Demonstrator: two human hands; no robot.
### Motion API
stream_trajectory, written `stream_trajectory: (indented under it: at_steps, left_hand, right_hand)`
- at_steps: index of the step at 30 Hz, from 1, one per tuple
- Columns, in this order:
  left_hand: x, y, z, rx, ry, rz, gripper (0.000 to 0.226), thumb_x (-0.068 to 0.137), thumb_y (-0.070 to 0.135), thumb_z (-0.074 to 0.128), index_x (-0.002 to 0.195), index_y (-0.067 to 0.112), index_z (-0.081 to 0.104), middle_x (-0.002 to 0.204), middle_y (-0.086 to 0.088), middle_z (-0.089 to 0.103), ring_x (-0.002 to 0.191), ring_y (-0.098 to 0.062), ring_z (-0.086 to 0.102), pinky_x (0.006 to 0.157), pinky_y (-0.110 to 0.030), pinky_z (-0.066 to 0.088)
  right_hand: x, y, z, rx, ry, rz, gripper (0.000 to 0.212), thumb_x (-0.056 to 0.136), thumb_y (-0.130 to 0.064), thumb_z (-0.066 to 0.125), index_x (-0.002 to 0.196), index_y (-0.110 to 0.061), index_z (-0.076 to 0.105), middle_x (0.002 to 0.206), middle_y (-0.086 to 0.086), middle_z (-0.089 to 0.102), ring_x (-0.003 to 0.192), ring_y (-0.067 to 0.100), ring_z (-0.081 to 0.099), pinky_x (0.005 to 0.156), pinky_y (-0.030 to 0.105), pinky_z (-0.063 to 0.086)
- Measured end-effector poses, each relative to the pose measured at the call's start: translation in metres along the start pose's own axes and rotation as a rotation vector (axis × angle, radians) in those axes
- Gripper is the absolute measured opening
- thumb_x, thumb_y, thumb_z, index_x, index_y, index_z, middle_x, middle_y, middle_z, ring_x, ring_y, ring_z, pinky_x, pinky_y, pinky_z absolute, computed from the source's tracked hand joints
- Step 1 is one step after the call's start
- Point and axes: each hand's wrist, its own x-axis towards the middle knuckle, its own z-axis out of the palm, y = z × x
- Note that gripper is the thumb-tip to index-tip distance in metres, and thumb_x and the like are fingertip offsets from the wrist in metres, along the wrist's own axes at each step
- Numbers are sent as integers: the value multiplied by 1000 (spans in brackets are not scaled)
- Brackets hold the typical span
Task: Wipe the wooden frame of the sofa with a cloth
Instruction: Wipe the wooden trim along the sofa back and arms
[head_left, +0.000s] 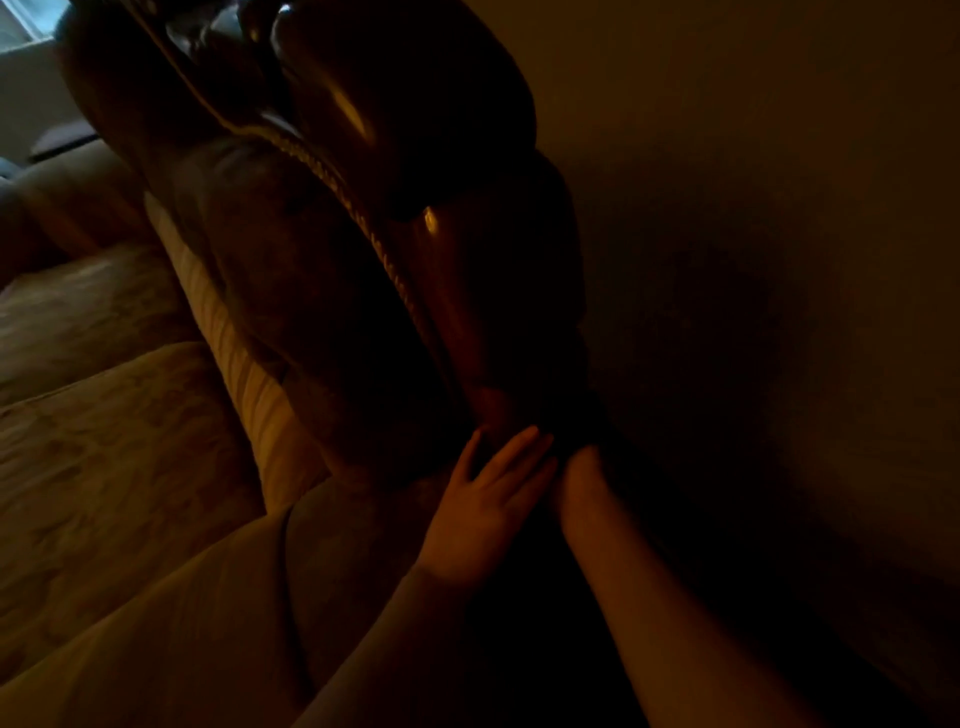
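Dark wooden frame runs along sofa back, top centre down to mid-frame, beside wall. Left hand flat on its lower end, fingers straight. Right hand reaches behind frame into shadow; grip can't tell. Cloth not visible. Seat cushions at left.
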Motion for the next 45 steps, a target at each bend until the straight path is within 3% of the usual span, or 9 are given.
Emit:
stream_trajectory:
  at_steps: [10, 13, 15, 19, 22, 27, 34, 38, 45]
  left_hand:
    - [9, -10, -38, -660, 55, -986, 18, 94, 9, 49, 106, 3, 61, 108, -13, 60, 96, -25, 57, 79, -31, 45]
    - [39, -31, -81, -930, 204, -1175, 20, 97, 14, 46, 113, 7, 57, 103, 1, 59, 87, -10, 58, 71, -19, 47]
    - [58, -38, -103, -1034, 259, -1238, 15, 98, 14, 45, 106, 8, 56, 91, 5, 57, 76, -5, 56, 59, -10, 45]
    - [84, -42, -147, -1081, 221, -1383, 13, 97, 14, 47, 87, 21, 52, 79, 3, 55, 62, -10, 54, 51, -21, 44]
    - [95, -46, -184, -1063, 57, -1363, 18, 96, 12, 48, 81, 11, 56, 67, -3, 54, 54, -14, 51, 45, -24, 40]
    - [129, -73, -254, -873, 174, -1443, 24, 95, 13, 49, 108, -5, 61, 99, -16, 63, 85, -25, 61, 57, -16, 40]
    - [159, -137, -318, -739, 230, -1365, 30, 91, 5, 46, 120, -2, 51, 119, -22, 59, 109, -36, 56, 90, -41, 47]
    - [140, -142, -317, -719, 98, -1164, 33, 87, -1, 44, 118, 2, 57, 111, -20, 62, 89, -30, 63, 69, -29, 49]
    - [136, -149, -294, -564, -36, -863, 51, 94, 3, 42, 144, 8, 34, 147, -14, 34, 136, -26, 33, 108, -28, 29]
  right_hand:
    - [-57, 1, 41, -107, 266, 76, 53, 93, -52, 44, 138, -24, 41, 133, 10, 46, 116, 35, 49, 100, 53, 41]
    - [-96, -20, 83, -472, 250, -431, 18, 98, -22, 44, 88, -17, 58, 90, 11, 59, 92, 40, 58, 84, 50, 49]
    - [-104, -48, 106, -668, 175, -628, 40, 91, 6, 44, 56, -14, 40, 61, 15, 48, 81, 54, 56, 75, 58, 44]
    - [-108, -93, 131, -489, 243, -398, 30, 100, -15, 35, 121, -2, 52, 102, 7, 56, 110, 34, 56, 84, 36, 49]
    - [-121, -118, 147, -427, 220, -191, 39, 103, -21, 29, 138, -9, 41, 131, 12, 51, 121, 30, 50, 90, 31, 45]
    - [-186, -129, 212, -546, 97, -589, 35, 98, -14, 35, 128, -5, 51, 128, 15, 53, 116, 28, 51, 100, 31, 40]
    - [-152, -175, 275, -1915, -151, -809, 54, 98, -38, 36, 148, -21, 23, 157, 2, 14, 144, 20, 12, 114, 48, 16]
    - [-164, -126, 229, -1936, 20, -955, 73, 93, -50, 42, 150, -19, 10, 159, 3, 3, 145, 21, 3, 112, 52, 14]
    - [-143, -131, 260, -2043, 59, -913, 85, 87, -60, 44, 150, -18, 7, 158, 4, 1, 145, 25, -3, 110, 60, 11]
